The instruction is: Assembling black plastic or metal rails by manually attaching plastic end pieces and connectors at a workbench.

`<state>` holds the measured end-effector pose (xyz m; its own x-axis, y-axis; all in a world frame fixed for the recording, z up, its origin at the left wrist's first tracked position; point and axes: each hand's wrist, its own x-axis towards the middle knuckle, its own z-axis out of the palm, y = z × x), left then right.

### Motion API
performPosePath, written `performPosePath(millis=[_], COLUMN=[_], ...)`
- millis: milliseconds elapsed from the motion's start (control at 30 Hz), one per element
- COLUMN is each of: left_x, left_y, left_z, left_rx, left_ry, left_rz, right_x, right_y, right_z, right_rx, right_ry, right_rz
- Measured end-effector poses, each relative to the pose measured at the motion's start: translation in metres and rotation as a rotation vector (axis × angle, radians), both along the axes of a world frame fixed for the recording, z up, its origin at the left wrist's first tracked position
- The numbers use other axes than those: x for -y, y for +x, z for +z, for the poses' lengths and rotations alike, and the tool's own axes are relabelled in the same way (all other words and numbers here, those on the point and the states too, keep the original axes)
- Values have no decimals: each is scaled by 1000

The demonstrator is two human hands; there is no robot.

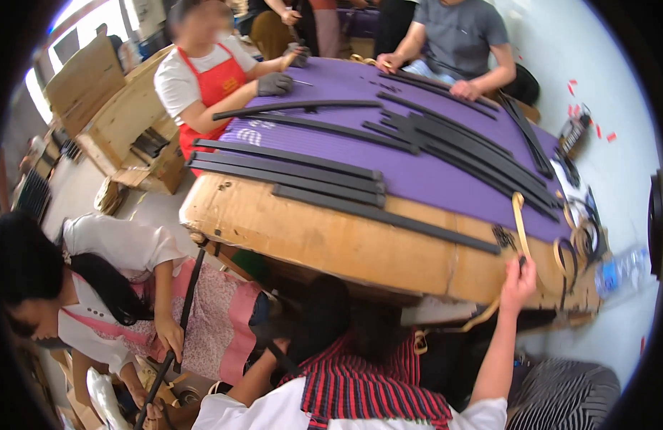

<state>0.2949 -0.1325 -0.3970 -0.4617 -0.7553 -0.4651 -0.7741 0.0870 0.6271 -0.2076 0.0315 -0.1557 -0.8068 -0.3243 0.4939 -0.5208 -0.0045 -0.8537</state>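
My right hand (518, 278) is at the table's near right edge, its fingers pinched on a small dark piece (522, 261) too small to make out. Just beyond the fingertips, a few small black pieces (502, 236) lie on the cardboard. A tan tape strip (520, 218) runs down beside this hand, and a similar strip hangs below the wrist. My left hand (280, 349) is low, by my lap, against dark cloth; its fingers are blurred and hidden. Nearest my side of the table lies a long black bar (389, 218).
More black bars (475, 154) lie on a purple mat (331, 93) over the cardboard-topped table (310, 222). Tape rolls (584, 240) and a plastic bottle (622, 272) are at the right. Two people work across the table; another, at left, holds a black strip (188, 308).
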Motion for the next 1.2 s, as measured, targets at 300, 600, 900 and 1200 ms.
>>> performPosePath(millis=[300,600,900,1200], left_x=[29,62,64,70], left_y=[-174,-323,-321,-322], left_z=[301,280,277,278], left_rx=[-643,-564,-679,-652], left_ry=[-882,-1211,-1041,-1082], left_rz=[-593,-719,-731,-694], right_x=[18,13,8,14], right_y=[11,16,12,34], right_z=[16,17,14,23], right_rx=[-87,-106,-121,68], right_ry=[-15,-38,-20,-115], right_rz=[-68,-68,-98,11])
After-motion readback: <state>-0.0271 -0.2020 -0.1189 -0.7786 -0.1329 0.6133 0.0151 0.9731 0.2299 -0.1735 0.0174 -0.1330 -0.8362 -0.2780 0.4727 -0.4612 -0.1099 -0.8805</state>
